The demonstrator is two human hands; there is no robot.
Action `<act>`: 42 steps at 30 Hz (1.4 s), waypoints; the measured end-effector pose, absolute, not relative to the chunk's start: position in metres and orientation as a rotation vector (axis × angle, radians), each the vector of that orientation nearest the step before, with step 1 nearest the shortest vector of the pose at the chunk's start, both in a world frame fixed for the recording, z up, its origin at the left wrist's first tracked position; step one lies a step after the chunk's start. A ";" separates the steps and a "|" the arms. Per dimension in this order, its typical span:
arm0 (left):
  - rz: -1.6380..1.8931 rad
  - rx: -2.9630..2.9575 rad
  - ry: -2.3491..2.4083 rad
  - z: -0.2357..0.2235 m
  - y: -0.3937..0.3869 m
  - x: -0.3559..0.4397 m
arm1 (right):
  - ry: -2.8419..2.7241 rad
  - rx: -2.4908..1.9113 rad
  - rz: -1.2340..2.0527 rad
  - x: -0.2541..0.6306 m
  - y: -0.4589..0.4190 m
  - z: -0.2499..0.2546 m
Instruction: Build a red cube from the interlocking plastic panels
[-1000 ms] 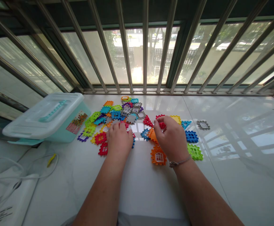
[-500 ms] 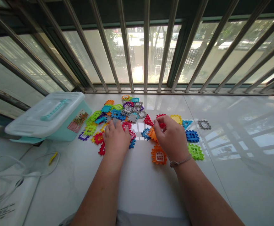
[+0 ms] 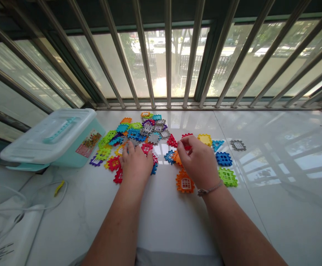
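My left hand [image 3: 137,162] lies palm down on a heap of colourful plastic building tiles, its fingers apart and touching pieces there. A red window tile [image 3: 147,148] shows just beyond its fingers, and another red tile [image 3: 113,163] lies to its left. My right hand [image 3: 198,160] is curled, thumb close to the bent fingers, over a smaller group of tiles; anything inside it is hidden. Partly under that hand is an orange tile [image 3: 177,158]. Nearer to me lies an orange tile with a white window [image 3: 185,181]. A red triangle [image 3: 172,140] sits left of the fingertips.
A lidded turquoise box [image 3: 76,147] stands at the left. Yellow [image 3: 204,139], blue [image 3: 223,159], green [image 3: 228,177] and grey [image 3: 237,145] tiles lie around and right of my right hand. Metal bars [image 3: 168,74] run along the back. A white cable [image 3: 47,207] lies front left.
The whole view has shifted slightly, so things appear a little further left. Both hands stay nearly where they were among the tiles.
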State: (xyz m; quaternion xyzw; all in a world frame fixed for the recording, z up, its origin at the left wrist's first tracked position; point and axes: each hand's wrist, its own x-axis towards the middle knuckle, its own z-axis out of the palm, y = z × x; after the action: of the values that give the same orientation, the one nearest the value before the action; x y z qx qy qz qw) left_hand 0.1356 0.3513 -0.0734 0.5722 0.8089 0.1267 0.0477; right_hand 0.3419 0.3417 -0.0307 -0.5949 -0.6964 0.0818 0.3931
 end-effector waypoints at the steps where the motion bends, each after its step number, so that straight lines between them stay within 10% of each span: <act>1: 0.401 1.743 2.473 -0.072 0.351 0.136 | -1.769 -1.510 0.207 0.342 0.342 -0.031; 14: 1.437 1.690 1.927 -0.045 0.346 0.145 | -1.786 -1.478 0.225 0.341 0.342 -0.032; 42: 1.187 1.010 1.092 -0.052 0.344 0.166 | -1.888 -1.270 0.210 0.337 0.341 -0.038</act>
State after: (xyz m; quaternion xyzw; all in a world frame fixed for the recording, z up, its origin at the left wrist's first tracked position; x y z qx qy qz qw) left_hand 0.1662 0.3439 -0.0520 0.4321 0.4673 0.5079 0.5804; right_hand 0.3368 0.3414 -0.0377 -0.5054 -0.7517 0.0835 0.4154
